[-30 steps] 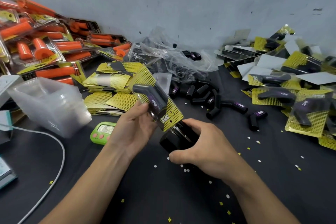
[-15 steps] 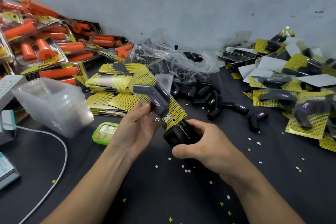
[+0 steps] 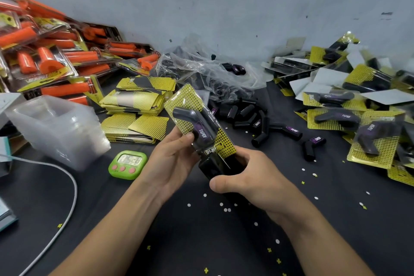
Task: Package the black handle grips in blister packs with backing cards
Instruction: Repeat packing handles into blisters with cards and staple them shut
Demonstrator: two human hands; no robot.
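The left hand (image 3: 172, 159) is pinching the blister pack (image 3: 195, 119) between thumb and fingers. Its long axis is slanting toward lower right, its lower end meeting the black tool (image 3: 212, 167) that the right hand (image 3: 253, 179) is gripping.

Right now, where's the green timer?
Head view, left of centre: the green timer lies on the black table, beside the left hand, nearer than the yellow backing card stack.

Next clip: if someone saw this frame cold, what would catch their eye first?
The blister pack at centre, a black grip on a yellow dotted card, held by the left hand with its lower end meeting a black tool that the right hand grips. Next, the heap of orange grip packs at the far left, and the pile of finished yellow packs on the right.
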